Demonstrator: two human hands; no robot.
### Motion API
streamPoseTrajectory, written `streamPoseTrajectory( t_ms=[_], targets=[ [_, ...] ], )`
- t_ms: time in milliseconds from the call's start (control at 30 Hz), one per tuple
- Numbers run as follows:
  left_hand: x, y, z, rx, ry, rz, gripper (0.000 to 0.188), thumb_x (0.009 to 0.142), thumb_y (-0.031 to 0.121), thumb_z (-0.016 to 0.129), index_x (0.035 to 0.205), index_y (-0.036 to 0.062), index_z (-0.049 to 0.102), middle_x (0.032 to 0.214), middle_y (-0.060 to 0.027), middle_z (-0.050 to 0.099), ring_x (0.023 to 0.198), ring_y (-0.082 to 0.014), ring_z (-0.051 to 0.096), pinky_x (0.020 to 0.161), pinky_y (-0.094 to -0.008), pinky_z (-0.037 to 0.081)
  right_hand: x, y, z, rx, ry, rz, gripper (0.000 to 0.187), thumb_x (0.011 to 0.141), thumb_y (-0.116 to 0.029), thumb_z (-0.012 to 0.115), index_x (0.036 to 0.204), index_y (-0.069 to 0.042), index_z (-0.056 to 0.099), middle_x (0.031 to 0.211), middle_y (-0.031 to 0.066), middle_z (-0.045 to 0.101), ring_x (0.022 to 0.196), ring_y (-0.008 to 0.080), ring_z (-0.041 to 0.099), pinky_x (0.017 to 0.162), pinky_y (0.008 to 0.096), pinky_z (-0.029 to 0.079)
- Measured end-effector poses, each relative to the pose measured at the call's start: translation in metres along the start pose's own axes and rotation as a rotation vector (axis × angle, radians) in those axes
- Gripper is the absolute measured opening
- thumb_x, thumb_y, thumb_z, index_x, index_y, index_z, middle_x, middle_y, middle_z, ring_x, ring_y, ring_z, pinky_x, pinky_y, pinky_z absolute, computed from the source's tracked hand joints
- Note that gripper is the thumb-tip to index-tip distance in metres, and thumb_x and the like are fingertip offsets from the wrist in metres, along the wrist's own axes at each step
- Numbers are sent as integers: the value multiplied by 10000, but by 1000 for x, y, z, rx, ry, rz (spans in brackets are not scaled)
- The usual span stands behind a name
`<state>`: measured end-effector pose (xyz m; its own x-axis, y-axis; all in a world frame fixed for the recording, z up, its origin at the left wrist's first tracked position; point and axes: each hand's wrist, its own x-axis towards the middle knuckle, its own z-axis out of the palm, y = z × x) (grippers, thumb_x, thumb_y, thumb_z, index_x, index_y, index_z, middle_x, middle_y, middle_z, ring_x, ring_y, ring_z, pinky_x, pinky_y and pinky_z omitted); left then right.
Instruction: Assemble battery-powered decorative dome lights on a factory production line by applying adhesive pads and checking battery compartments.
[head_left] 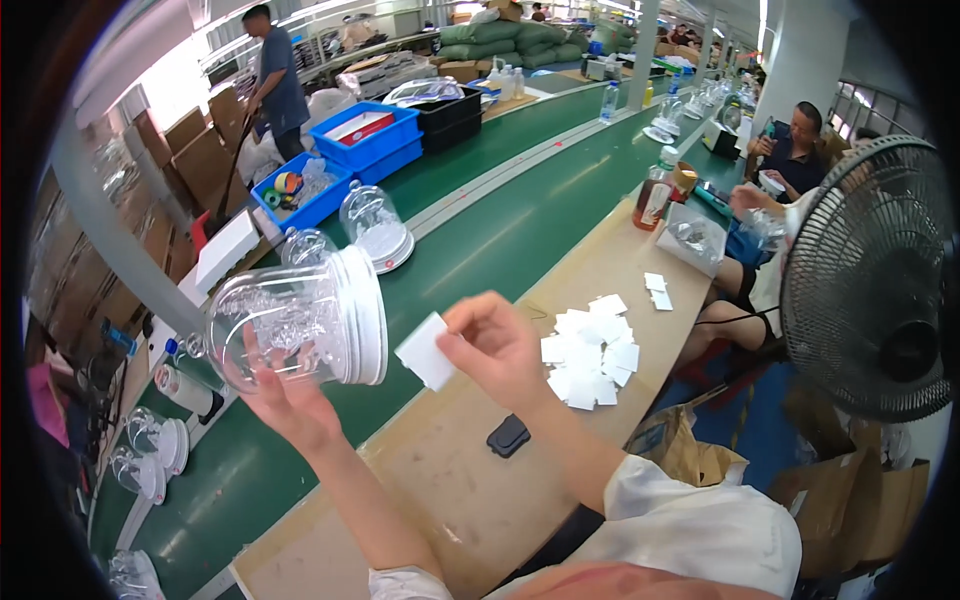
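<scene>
Left hand (290,400) gripping clear dome (300,325), right hand (495,345) pinching white card (427,350), card pile (592,350) beside

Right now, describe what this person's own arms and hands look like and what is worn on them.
Both forearms come up from the lower edge bare, with no gloves, watch or rings visible on the left hand or the right hand. The right sleeve is short, loose and white, ending near the elbow. Only a small white edge of the left sleeve shows at the frame bottom.
</scene>
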<state>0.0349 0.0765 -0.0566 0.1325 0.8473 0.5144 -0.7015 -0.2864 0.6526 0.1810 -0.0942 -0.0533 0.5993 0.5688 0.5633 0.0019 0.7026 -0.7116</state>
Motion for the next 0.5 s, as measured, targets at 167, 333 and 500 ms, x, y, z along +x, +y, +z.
streamPoseTrajectory(
  t_ms=[167,333,500],
  targets=[
    [7,9,-22,-231,127,-177,828,859,527,618,1507,211,210,1498,-139,235,1318,-357,312,1070,-615,290,28,12,37,-25,65,-58,180,841,104,646,953,-12,566,910,43,631,763,60,587,643,196,478],
    [17,10,-20,-580,150,-429,663,927,484,546,1429,84,382,1402,-128,458,1294,-302,425,1101,-469,335,37,21,23,-182,219,42,243,855,57,656,1076,14,566,872,30,632,563,20,508,450,170,369],
    [10,4,-17,-224,93,-365,638,932,543,511,1380,90,474,1367,-112,518,1220,-270,510,1041,-421,415,44,14,31,-138,148,-33,330,857,66,638,1175,29,561,915,63,647,549,55,546,430,176,361]
  ],
)
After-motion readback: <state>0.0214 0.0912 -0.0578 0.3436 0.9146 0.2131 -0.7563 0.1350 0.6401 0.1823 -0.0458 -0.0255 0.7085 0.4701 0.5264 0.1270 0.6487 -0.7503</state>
